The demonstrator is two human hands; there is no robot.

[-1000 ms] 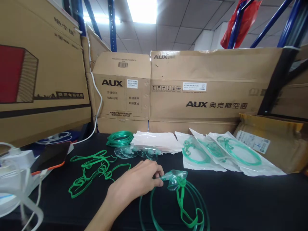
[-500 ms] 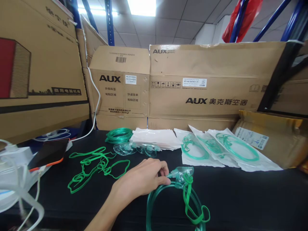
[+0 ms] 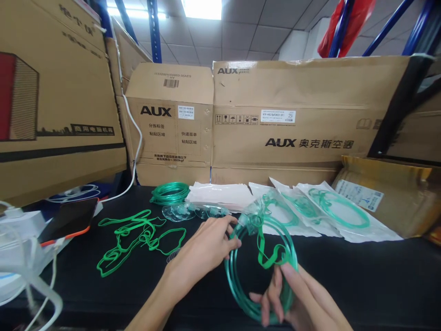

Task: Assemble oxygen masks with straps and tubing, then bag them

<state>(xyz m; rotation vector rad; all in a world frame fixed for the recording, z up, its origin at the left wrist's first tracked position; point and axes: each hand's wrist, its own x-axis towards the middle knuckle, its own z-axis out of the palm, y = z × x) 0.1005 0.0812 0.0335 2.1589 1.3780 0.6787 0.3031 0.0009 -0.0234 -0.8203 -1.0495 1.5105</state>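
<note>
Head view: from afar, I see my left hand (image 3: pixel 206 243) pinching the green tubing coil (image 3: pixel 231 276) at ten o'clock, the clear face mask (image 3: pixel 253 219) at twelve, my right hand (image 3: pixel 301 294) curled round five. The coil sits between both hands, longest eleven to five.

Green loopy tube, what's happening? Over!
Left grip holds coiled green plastic tubing, upper left; right grip at lower right. Clear plastic mask at top. Flat white packets behind.
</note>
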